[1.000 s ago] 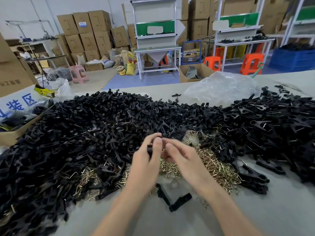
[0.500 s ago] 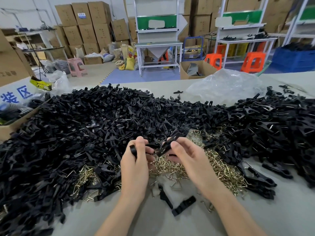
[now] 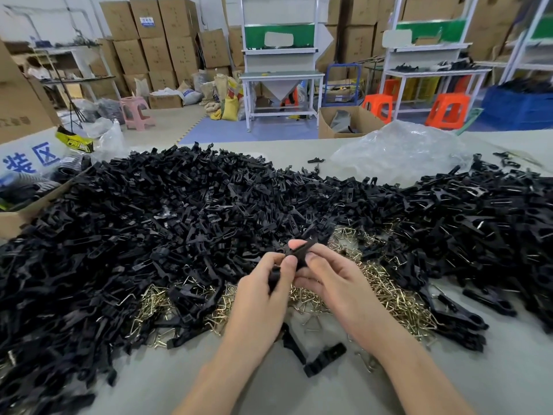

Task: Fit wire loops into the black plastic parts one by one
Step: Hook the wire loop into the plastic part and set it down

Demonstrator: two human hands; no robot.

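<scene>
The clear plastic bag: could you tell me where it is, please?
In the head view, the clear plastic bag lies on the table, far right, just behind the pile of black parts.

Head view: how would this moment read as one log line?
left hand: grips black plastic part | right hand: pinches same part | wire loops: heaped beneath hands | loop fitted: cannot tell

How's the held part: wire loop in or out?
Cannot tell: left hand and right hand pinch the black part, hiding any loop.
</scene>
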